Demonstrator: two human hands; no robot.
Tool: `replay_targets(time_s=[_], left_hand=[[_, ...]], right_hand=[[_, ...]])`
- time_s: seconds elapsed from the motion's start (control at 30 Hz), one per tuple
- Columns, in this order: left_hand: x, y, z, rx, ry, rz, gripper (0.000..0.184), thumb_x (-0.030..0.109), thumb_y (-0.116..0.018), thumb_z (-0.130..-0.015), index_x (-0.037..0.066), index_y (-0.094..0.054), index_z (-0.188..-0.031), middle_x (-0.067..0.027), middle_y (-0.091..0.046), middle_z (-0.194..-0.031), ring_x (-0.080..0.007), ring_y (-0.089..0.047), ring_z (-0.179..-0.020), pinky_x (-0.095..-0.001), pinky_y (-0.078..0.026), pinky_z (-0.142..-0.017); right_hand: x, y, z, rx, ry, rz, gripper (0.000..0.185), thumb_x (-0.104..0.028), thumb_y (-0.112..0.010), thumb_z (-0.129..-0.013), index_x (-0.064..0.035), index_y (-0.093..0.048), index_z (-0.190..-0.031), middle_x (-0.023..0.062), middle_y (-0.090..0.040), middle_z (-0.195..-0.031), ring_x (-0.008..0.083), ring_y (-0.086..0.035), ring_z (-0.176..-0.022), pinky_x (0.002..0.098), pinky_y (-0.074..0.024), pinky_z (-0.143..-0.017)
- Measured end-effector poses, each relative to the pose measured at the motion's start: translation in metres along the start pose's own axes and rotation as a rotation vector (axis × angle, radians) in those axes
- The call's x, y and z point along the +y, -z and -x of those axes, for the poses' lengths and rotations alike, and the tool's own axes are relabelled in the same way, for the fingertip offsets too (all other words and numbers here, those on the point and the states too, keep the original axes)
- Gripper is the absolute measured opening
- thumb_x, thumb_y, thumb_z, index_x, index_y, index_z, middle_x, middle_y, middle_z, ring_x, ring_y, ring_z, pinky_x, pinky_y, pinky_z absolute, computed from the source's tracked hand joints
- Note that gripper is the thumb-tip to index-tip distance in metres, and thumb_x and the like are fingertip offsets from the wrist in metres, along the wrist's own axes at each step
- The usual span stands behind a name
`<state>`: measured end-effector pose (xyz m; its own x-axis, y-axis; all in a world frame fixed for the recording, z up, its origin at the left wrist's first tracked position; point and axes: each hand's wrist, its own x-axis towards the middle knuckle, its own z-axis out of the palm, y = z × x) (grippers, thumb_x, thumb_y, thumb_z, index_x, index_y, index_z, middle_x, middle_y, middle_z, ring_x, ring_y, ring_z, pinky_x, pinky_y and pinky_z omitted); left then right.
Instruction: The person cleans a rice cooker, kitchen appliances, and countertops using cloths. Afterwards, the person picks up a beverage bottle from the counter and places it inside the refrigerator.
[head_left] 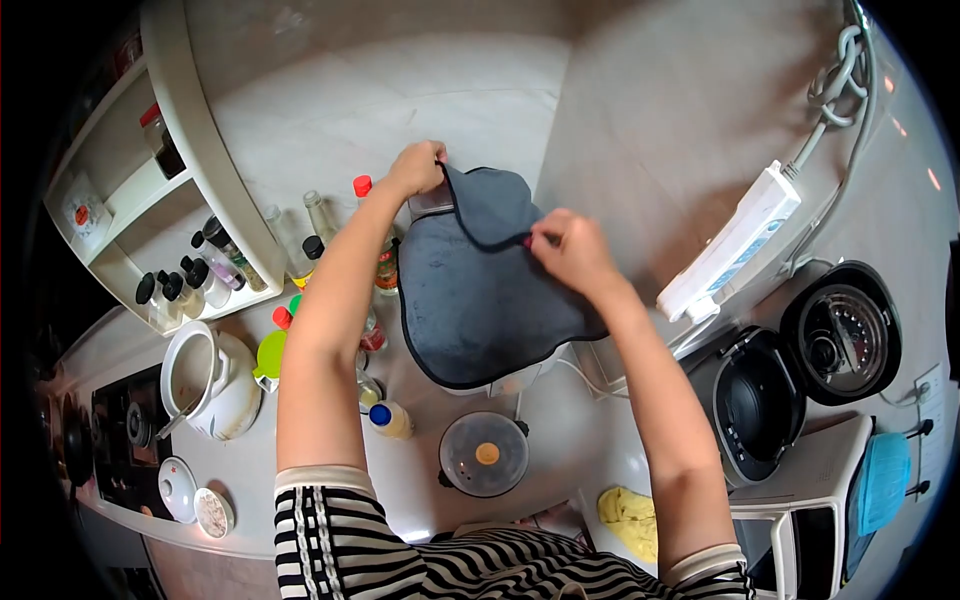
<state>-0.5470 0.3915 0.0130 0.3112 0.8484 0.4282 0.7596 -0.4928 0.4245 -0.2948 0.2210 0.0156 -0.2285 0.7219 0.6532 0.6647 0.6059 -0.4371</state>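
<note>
A dark grey cloth with black edging [485,300] lies draped over a light-coloured object at the back of the counter, and its upper part is folded over. My left hand [418,168] pinches the cloth's edge at the upper left corner of the fold. On the right of the fold, my right hand [575,248] grips the edge, with a small pinkish-red bit showing at the fingertips. What the cloth covers is mostly hidden; a pale part of it shows below my left hand.
Bottles, one with a blue cap [391,419], stand left of the cloth. A lidded round container [484,454] is in front. At left are a white pot [235,385] and a shelf [145,200]; at right, a power strip [735,240], an open cooker [758,405] and a yellow cloth [630,520].
</note>
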Motion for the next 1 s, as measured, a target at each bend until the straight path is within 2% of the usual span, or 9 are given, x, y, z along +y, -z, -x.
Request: replay_targets(time_s=[0.07,0.2,0.33,0.5,0.6,0.63,0.73,0.87,1.0], left_hand=[[-0.008,0.005,-0.007,0.027,0.064,-0.069,0.02,0.005,-0.056,-0.068,0.004,-0.064,-0.086,-0.0214,-0.065,-0.086,-0.0379,-0.062,-0.086,-0.0424,-0.049,-0.074],[-0.002,0.039,-0.002,0.033,0.135,-0.427,0.02,0.007,-0.058,-0.069,0.004,-0.066,-0.088,-0.0223,-0.064,-0.092,-0.0387,-0.062,-0.088,-0.0432,-0.051,-0.076],[0.019,0.049,0.025,-0.27,0.204,-0.725,0.021,0.006,-0.058,-0.074,0.002,-0.067,-0.093,-0.0198,-0.065,-0.099,-0.0339,-0.064,-0.094,-0.0419,-0.053,-0.077],[0.097,0.047,0.05,-0.508,0.147,-0.792,0.025,0.011,-0.06,-0.072,0.002,-0.067,-0.094,-0.0198,-0.065,-0.1,-0.0342,-0.064,-0.094,-0.0423,-0.053,-0.077],[0.169,0.056,0.081,-0.607,-0.161,-0.562,0.016,0.009,-0.059,-0.067,0.002,-0.07,-0.077,-0.0194,-0.067,-0.08,-0.034,-0.066,-0.078,-0.0417,-0.053,-0.068],[0.203,0.065,0.094,-0.817,-0.175,-0.32,0.012,0.011,-0.062,-0.067,0.005,-0.07,-0.071,-0.0176,-0.066,-0.073,-0.0326,-0.065,-0.07,-0.0398,-0.051,-0.062],[0.281,0.062,0.139,-1.148,-0.578,0.074,0.018,0.018,-0.067,-0.071,0.007,-0.07,-0.085,-0.0157,-0.065,-0.072,-0.0337,-0.064,-0.07,-0.0388,-0.05,-0.061],[0.39,0.058,0.158,-0.948,-1.104,0.018,0.033,0.018,-0.069,-0.076,0.006,-0.065,-0.105,-0.0143,-0.066,-0.091,-0.0328,-0.062,-0.077,-0.0343,-0.05,-0.066],[0.497,0.014,0.126,-0.698,-1.069,0.258,0.039,0.026,-0.069,-0.078,0.006,-0.062,-0.111,-0.0122,-0.065,-0.101,-0.0253,-0.061,-0.083,-0.0347,-0.049,-0.07]], right_hand=[[-0.014,0.013,-0.018,0.081,-0.077,0.044,0.008,-0.012,-0.064,-0.074,-0.0048,-0.067,-0.073,0.0116,-0.064,-0.081,0.0308,-0.063,-0.068,0.038,-0.0505,-0.062],[-0.038,0.001,-0.027,0.222,0.152,0.024,0.009,-0.012,-0.06,-0.076,-0.0065,-0.067,-0.079,0.0101,-0.063,-0.08,0.0292,-0.062,-0.066,0.0389,-0.0508,-0.06],[-0.061,-0.023,0.015,-0.216,0.224,0.034,0.016,-0.013,-0.062,-0.078,-0.0065,-0.067,-0.092,0.0084,-0.063,-0.091,0.0268,-0.062,-0.076,0.0364,-0.0506,-0.065],[-0.085,-0.003,0.077,-0.258,0.186,-0.116,0.024,-0.013,-0.065,-0.077,-0.0075,-0.066,-0.101,0.006,-0.062,-0.097,0.0249,-0.063,-0.079,0.0347,-0.0518,-0.066],[-0.094,0.059,0.127,-0.322,0.108,-0.125,0.022,-0.018,-0.063,-0.08,-0.0122,-0.063,-0.101,0.0053,-0.061,-0.092,0.026,-0.062,-0.079,0.038,-0.051,-0.062],[-0.092,0.075,0.149,-0.223,0.13,-0.114,0.021,-0.015,-0.063,-0.08,-0.0103,-0.065,-0.1,0.0064,-0.062,-0.089,0.0254,-0.063,-0.076,0.0357,-0.0508,-0.059],[-0.09,0.139,0.211,-0.148,-0.315,-0.201,0.025,-0.008,-0.067,-0.078,-0.0054,-0.065,-0.103,0.0064,-0.066,-0.09,0.0205,-0.064,-0.07,0.0279,-0.051,-0.058],[-0.077,0.174,0.316,0.366,-0.687,-0.153,0.015,-0.002,-0.06,-0.085,0.0001,-0.067,-0.098,0.0036,-0.064,-0.079,0.0041,-0.053,-0.064,0.0182,-0.0413,-0.055],[-0.085,0.173,0.412,0.572,-0.909,-0.049,0.012,-0.005,-0.063,-0.083,-0.0008,-0.068,-0.093,0.0053,-0.061,-0.067,0.0061,-0.048,-0.053,0.0219,-0.0391,-0.049]])
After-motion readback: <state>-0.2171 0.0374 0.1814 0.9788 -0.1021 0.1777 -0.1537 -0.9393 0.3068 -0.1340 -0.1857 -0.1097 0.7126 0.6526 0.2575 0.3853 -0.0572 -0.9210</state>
